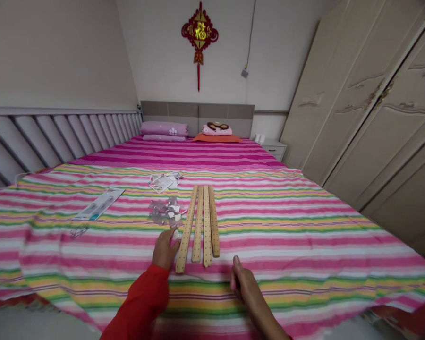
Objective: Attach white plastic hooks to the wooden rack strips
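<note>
My left hand [165, 248], below a red sleeve, has its thumb and fingers around a small clear plastic packet with a white label [176, 234]. That packet lies at the near edge of a pile of similar packets [165, 211]. Just right of it, several flat wooden strips [197, 233] with rows of small dark dots lie side by side, pointing away from me. My right hand [244, 282] hovers low over the striped sheet [304, 245], right of the strips' near ends. Its fingers are curled in with the thumb on top, and nothing shows in them.
Beyond the pile lie more clear packets and cards [165, 181]. A flat transparent package [99, 204] and a small clear bag [79, 230] are at left. Pillows [165, 130] rest by the headboard [226, 113]. A railing [63, 134] runs left; wardrobes [368, 118] stand right.
</note>
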Action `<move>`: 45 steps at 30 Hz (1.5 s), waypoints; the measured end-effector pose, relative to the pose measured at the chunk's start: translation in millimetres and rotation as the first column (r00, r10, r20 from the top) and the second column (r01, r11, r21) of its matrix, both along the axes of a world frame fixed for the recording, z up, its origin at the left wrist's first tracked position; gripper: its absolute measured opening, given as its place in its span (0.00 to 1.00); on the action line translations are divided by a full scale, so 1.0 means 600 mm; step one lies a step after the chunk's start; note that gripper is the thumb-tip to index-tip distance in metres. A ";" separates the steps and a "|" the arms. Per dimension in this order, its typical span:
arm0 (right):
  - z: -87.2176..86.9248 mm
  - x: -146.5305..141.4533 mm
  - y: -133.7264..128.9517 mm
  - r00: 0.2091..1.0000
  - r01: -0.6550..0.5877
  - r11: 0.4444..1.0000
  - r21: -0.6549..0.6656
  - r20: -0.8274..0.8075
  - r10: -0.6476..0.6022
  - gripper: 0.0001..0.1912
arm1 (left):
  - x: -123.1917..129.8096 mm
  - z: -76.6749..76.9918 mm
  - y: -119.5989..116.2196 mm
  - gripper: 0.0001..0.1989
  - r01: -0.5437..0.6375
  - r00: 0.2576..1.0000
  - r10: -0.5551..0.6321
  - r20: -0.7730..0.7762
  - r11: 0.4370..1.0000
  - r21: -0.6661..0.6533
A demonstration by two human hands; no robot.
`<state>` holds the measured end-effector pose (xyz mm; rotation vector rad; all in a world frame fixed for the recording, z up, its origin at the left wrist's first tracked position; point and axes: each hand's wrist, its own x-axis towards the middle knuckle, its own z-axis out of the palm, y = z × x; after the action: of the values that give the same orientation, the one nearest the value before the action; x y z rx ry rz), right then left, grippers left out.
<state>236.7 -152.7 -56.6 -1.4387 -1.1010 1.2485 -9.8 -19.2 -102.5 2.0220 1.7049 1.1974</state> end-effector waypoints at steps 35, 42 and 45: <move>0.031 -0.016 0.048 0.974 0.058 0.928 0.369 -0.225 0.029 0.25 | 0.122 0.102 -0.128 0.26 0.756 0.321 0.085 0.943 0.576 -0.309; 0.018 0.000 0.031 0.981 -0.077 0.933 0.353 -0.139 0.133 0.15 | 0.135 0.109 -0.123 0.27 0.732 0.559 -0.011 0.829 0.477 -0.487; 0.010 0.001 0.027 0.968 -0.097 0.953 0.288 -0.196 0.158 0.16 | 0.137 0.112 -0.118 0.26 0.743 0.595 -0.040 0.803 0.408 -0.531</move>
<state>237.5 -136.7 -50.7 -1.0090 -1.1797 1.2524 72.6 -90.3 -35.3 1.0205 0.9048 0.5554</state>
